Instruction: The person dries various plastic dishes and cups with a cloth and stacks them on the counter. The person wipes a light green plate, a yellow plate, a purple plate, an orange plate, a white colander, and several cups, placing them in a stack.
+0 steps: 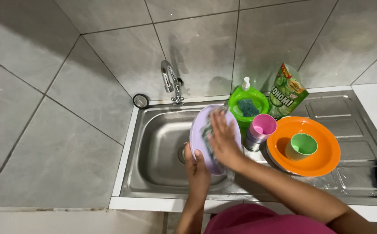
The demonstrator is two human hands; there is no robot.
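Note:
My left hand (197, 171) grips the lower edge of a pale purple plate (198, 130), which stands tilted over the steel sink basin (158, 147). Flat on the plate's face lies my right hand (222, 138), pressing a green scrubbing sponge (206, 130) that shows only partly under the blurred fingers. The drain is mostly hidden behind the plate.
A chrome tap (169, 80) stands behind the basin. On the drainboard at right are stacked cups with a pink one on top (262, 127), an orange plate (323, 156) holding a green cup (301, 146), a green bowl with a sponge (248, 106) and a green soap pouch (287, 92).

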